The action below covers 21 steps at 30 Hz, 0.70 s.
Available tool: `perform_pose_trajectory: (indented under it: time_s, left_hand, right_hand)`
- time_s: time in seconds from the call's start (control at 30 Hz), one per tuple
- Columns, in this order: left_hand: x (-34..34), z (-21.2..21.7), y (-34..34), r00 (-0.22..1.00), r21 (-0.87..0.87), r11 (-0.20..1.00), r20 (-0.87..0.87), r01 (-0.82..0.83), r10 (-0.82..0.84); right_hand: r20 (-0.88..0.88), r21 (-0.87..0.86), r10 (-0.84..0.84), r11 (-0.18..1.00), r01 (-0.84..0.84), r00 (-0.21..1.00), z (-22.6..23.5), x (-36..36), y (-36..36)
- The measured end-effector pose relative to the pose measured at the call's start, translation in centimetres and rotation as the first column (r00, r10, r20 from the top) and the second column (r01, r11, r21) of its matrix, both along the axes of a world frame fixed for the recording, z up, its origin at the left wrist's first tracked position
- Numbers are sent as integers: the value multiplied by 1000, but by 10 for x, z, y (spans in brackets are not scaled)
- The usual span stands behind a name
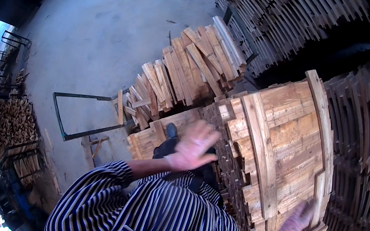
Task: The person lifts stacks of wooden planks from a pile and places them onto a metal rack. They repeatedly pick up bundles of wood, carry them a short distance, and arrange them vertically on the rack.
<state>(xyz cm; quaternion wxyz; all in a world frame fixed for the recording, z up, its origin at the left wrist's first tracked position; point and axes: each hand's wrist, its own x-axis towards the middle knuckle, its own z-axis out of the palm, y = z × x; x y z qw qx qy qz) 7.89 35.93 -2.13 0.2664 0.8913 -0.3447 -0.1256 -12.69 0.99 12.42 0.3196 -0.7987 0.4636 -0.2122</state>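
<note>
My left hand (194, 148), in a pale pinkish work glove, is raised in front of my body with the fingers spread and blurred by motion. Nothing is in it. To its right stands a stack of wooden boards (295, 110), with long planks laid across the top. My right hand (296, 222), gloved the same way, is over the near right part of this stack. Its fingers are stretched out beside a short wooden strip (318, 191); whether they touch it I cannot tell. A long plank (262, 154) crosses the middle of the stack.
Beyond my left hand lies a pile of loose wooden pieces (189, 64), with a dark metal frame (61, 116) left of it. Tall stacks of slats (366, 127) line the right side. A crate of short sticks (10, 122) stands far left on the concrete floor (106, 27).
</note>
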Motion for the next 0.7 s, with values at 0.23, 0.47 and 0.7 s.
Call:
perform_pose_trajectory:
  time_s: [0.23, 0.47, 0.7]
  left_hand:
    - [21, -116, 171, 903, 201, 909, -161, -366, 399]
    - [8, -198, 206, 631, 321, 763, -430, -561, 645]
    - [28, -248, 175, 131, 247, 414, -706, -876, 696]
  right_hand:
    - [-7, 430, 868, 450, -783, 496, -91, 187, 249]
    - [-160, 694, 824, 486, -532, 544, -317, 343, 357]
    - [-544, 592, 728, 686, -423, 418, -511, 501, 294]
